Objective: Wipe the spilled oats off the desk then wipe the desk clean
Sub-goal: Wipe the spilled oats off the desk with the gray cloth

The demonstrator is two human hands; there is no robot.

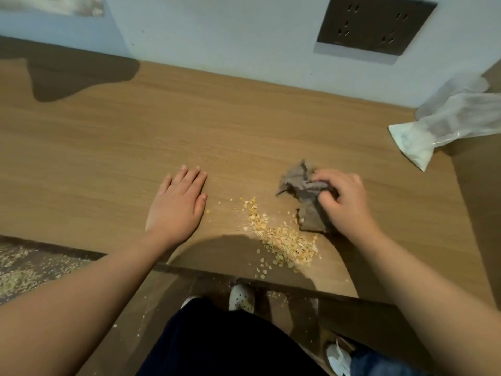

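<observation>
The left hand [177,202] and right hand [343,198] are bare, as are both forearms [81,302] up to the picture's edge. Dark, almost black trousers [230,346] cover the legs; one white clog [241,297] has small round holes over its toe.

Dim warm light (soft, edges warped)

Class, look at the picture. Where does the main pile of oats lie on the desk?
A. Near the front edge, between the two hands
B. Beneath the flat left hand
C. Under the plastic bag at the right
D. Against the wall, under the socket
A: the oats lie heaped near the front edge of the desk, between the flat left hand and the right hand, which grips the cloth.
</observation>
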